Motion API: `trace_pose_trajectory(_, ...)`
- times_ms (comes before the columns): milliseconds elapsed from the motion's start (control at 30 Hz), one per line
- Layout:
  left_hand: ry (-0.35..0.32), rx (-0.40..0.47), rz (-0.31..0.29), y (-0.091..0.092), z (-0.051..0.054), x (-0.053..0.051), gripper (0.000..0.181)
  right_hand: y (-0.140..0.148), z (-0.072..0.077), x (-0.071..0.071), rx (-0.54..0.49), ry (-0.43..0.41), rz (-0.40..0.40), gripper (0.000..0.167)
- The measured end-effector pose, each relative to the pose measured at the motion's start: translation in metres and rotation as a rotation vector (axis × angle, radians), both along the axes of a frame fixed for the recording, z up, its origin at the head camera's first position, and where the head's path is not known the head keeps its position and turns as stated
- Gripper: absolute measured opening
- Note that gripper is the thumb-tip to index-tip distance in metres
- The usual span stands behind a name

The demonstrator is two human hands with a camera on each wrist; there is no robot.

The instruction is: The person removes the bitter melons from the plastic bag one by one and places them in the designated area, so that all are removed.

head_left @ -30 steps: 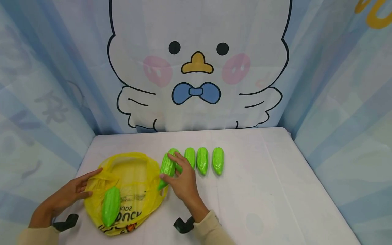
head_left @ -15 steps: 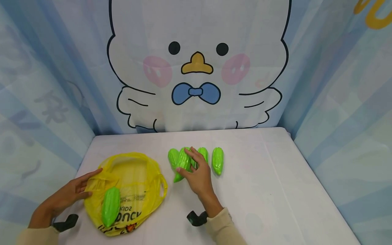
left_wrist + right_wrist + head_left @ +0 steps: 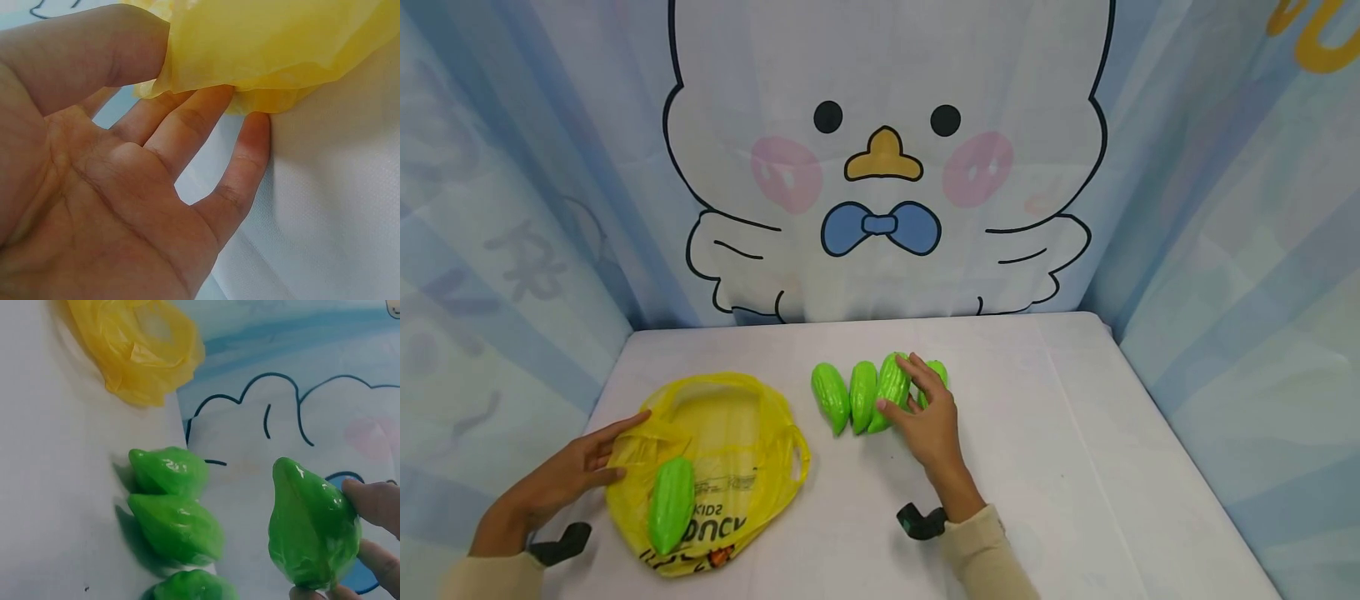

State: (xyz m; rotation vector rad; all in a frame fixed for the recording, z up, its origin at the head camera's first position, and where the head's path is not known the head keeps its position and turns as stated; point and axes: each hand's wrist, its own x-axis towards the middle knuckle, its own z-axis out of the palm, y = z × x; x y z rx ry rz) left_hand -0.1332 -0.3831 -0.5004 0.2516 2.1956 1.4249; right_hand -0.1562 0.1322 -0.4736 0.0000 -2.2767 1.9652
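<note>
In the head view, my left hand (image 3: 561, 475) lies at the left edge of a yellow plastic bag (image 3: 730, 417), its fingers spread; the left wrist view shows fingertips under the bag's edge (image 3: 281, 56). A green ridged gourd-like piece (image 3: 672, 506) lies on the bag. My right hand (image 3: 932, 425) grips another green piece (image 3: 891, 392) between thumb and fingers, above a row of similar ones. That held piece (image 3: 312, 525) hangs apart from the others in the right wrist view. Two of the row (image 3: 831, 398) show at its left, one (image 3: 938, 373) partly behind my fingers.
A white cloth covers the table (image 3: 1075, 467). Behind it hangs a curtain (image 3: 880, 275) printed with a cartoon duck, and blue patterned curtains stand at both sides. Black devices are strapped at both wrists.
My right hand has moved right along the row, carrying the green piece away from the bag. The leftmost pieces of the row have come into fuller view. My left hand and the bag have stayed put.
</note>
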Motion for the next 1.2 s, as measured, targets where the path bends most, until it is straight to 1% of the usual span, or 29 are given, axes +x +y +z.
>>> trace_pose_trajectory(200,-0.008,0.001,0.0,0.0,-0.001,-0.001,0.079,0.02,-0.003,-0.003,0.017,0.015,-0.022,0.069)
trace_pose_trajectory(533,-0.017,0.02,-0.01,0.0,0.003,0.0,0.08,0.05,-0.009,-0.01,0.04,0.0,-0.047,0.069)
trace_pose_trajectory(600,-0.014,0.004,-0.003,0.001,0.003,0.0,0.079,0.056,-0.011,-0.011,0.04,-0.001,-0.048,0.069)
trace_pose_trajectory(667,-0.006,-0.014,0.006,0.002,0.003,0.0,0.079,0.062,-0.013,-0.013,0.047,-0.014,-0.055,0.069)
trace_pose_trajectory(767,0.008,-0.031,0.005,0.002,0.003,-0.001,0.078,0.071,-0.015,-0.016,0.055,-0.038,-0.068,0.069)
trace_pose_trajectory(967,0.03,-0.026,0.002,0.002,0.003,0.0,0.078,0.088,-0.019,-0.023,0.058,-0.081,-0.087,0.07)
trace_pose_trajectory(1200,0.04,-0.028,0.012,0.001,0.0,0.001,0.078,0.104,-0.025,-0.031,0.062,-0.134,-0.076,0.07)
